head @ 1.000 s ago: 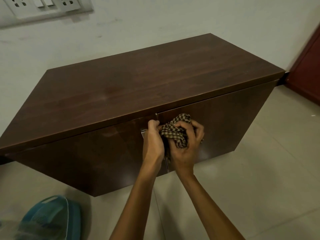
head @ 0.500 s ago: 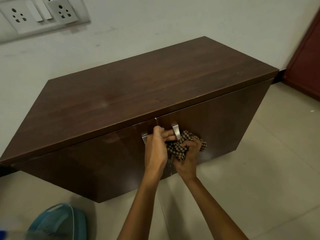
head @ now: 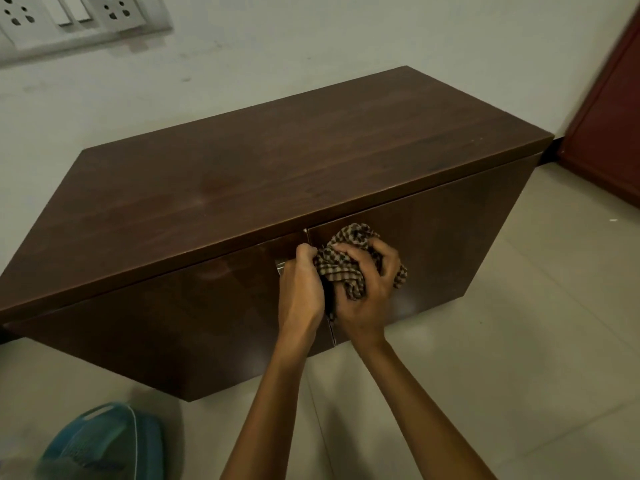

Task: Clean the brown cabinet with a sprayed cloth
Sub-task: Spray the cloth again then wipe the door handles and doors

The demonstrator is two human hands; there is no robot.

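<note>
A low brown cabinet (head: 263, 174) with two front doors stands against the white wall. A crumpled brown checked cloth (head: 346, 261) is bunched over the right door's metal handle, near the seam between the doors. My right hand (head: 367, 289) grips the cloth with curled fingers. Beside it, my left hand (head: 301, 285) is curled at the seam, fingers at the cloth's left edge; what it holds there is hidden. The left door's metal handle (head: 279, 266) peeks out by the left knuckles. No spray bottle is in view.
A blue plastic object (head: 104, 445) lies on the tiled floor at the lower left. A socket and switch panel (head: 69, 15) is on the wall above. A dark red door (head: 609, 116) stands at the right edge.
The cloth and my right hand have moved back up the right door's handle, covering it again. My left hand stays at the seam between the doors.
</note>
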